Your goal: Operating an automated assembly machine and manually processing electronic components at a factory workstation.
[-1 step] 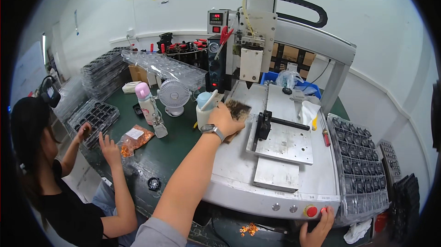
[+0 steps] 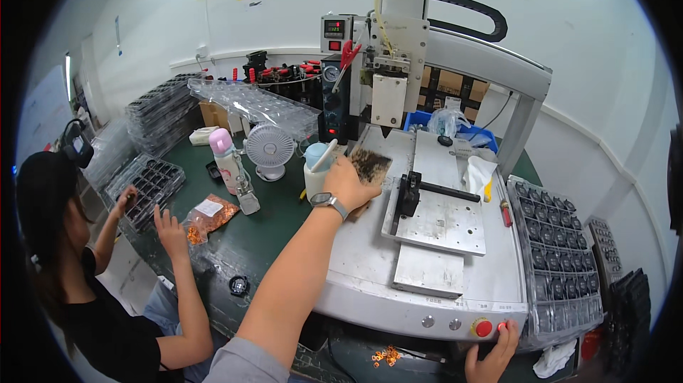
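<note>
My left hand [image 2: 350, 187] is closed on a brown pad [image 2: 371, 164] with dark scorch-like stains, over the left part of the machine's white bed [image 2: 363, 255]. Whether the pad is cardboard or sponge is unclear. A white cup with a light blue lid [image 2: 316, 159] stands just beside that hand. At the machine's front edge, my right hand [image 2: 491, 356] has its fingers stretched out, a fingertip at the lit red button [image 2: 503, 327]. Left of that button sits a larger red emergency stop knob [image 2: 484, 328]. A black clamp fixture [image 2: 409, 194] is mounted on the metal plate [image 2: 441, 226].
The machine head [image 2: 389, 98] hangs over the bed. Trays of black parts [image 2: 558, 255] stand at the right. A co-worker [image 2: 92, 262] sits at the left, near a bag of copper-coloured pieces [image 2: 213, 216], a small fan [image 2: 270, 148] and a pink-capped bottle [image 2: 224, 159]. Loose orange pieces [image 2: 385, 357] lie below the machine.
The brown pad and my left hand have shifted very slightly, showing a little more of the pad's stained face. My right hand stays at the lit button.
</note>
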Available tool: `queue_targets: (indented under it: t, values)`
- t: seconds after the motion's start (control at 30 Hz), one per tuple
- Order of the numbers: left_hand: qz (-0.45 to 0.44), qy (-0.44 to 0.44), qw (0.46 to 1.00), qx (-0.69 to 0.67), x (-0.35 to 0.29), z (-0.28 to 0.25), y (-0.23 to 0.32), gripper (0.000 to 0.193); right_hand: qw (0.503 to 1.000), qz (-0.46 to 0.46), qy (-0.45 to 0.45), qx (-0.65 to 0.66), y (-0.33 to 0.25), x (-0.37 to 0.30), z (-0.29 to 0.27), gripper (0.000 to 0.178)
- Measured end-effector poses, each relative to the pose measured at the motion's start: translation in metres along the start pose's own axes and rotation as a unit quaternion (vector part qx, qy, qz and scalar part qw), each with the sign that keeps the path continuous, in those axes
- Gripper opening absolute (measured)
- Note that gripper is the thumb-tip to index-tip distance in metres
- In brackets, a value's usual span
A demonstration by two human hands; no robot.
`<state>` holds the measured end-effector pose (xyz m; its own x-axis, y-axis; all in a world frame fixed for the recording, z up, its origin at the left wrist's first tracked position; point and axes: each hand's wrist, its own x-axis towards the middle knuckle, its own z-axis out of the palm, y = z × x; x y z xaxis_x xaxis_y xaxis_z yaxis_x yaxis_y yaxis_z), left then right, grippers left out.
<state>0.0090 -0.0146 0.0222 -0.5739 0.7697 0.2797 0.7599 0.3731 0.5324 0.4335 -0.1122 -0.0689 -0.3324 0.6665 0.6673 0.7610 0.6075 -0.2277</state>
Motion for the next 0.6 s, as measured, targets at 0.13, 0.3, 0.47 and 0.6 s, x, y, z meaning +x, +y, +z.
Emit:
queue_targets:
  t: [0.13,0.3,0.47,0.6]
  values:
    - [0.014,0.070,0.993,-0.096,-0.009,-0.017,0.010,0.088,1.000,-0.002,0.019,0.014,-0.003,0.001,0.003,0.055]
    - [0.034,0.102,0.989,-0.104,-0.015,-0.023,0.007,0.085,0.999,0.012,-0.020,-0.023,-0.009,0.013,-0.017,0.049]
    - [0.088,0.092,0.991,-0.038,-0.012,-0.013,0.000,0.080,0.999,0.041,-0.001,-0.014,-0.011,0.019,-0.044,0.043]
    - [0.048,-0.025,0.994,0.093,-0.019,-0.010,-0.006,0.080,0.994,0.022,0.008,-0.109,0.014,0.074,-0.074,0.036]
